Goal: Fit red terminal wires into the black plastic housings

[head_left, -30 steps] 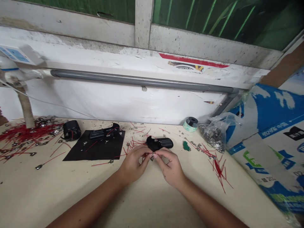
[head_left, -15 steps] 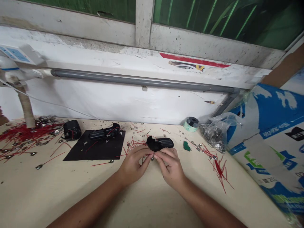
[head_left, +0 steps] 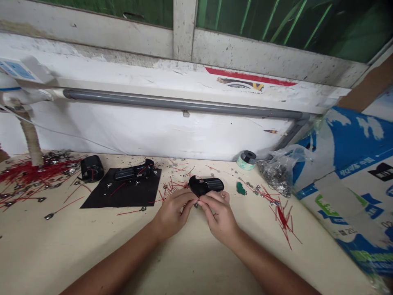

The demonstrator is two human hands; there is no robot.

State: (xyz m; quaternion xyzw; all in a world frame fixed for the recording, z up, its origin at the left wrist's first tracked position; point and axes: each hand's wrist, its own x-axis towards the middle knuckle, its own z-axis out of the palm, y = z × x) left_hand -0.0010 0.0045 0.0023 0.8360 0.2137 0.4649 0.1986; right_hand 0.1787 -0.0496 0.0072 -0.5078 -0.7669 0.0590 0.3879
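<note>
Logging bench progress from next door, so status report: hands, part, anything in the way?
Left hand, right hand: meeting in a pinch. Small metal piece held there, partly hidden. Black housing just beyond, partly behind right hand.

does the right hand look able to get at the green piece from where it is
Probably yes: the green piece lies near the right hand and nothing visible stands between them, though that hand seems busy pinching a small metal part.
</note>
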